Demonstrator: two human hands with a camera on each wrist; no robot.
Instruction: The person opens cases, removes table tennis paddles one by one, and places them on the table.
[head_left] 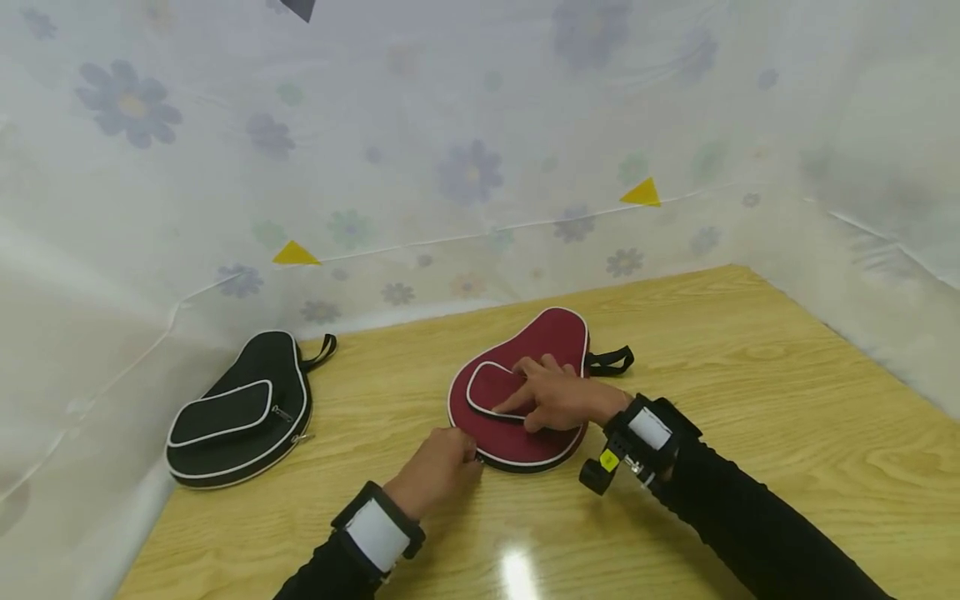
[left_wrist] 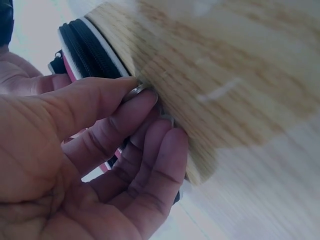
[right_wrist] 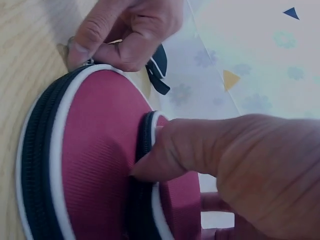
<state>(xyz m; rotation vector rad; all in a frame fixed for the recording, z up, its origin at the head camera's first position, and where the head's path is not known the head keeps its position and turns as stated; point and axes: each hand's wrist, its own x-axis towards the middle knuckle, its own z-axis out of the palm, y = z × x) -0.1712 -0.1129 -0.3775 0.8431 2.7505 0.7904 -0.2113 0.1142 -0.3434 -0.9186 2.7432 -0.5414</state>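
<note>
A dark red paddle-shaped case (head_left: 551,333) with white piping lies on the wooden table, its narrow end pointing away. At the case's near left edge, my left hand (head_left: 438,468) pinches a metal zipper pull (left_wrist: 136,91) between thumb and index finger. The main zipper (right_wrist: 36,165) runs closed along the side in the right wrist view. My right hand (head_left: 553,393) rests on the case's raised front pocket (head_left: 491,385) with fingers spread. In the right wrist view its thumb (right_wrist: 155,162) presses at the pocket's zippered edge.
A black case (head_left: 270,358) of the same shape, with a front pocket and a wrist loop, lies at the left of the table (head_left: 750,400). The red case's black loop (head_left: 611,361) sticks out to the right. Flowered white sheeting (head_left: 450,225) encloses the back and sides.
</note>
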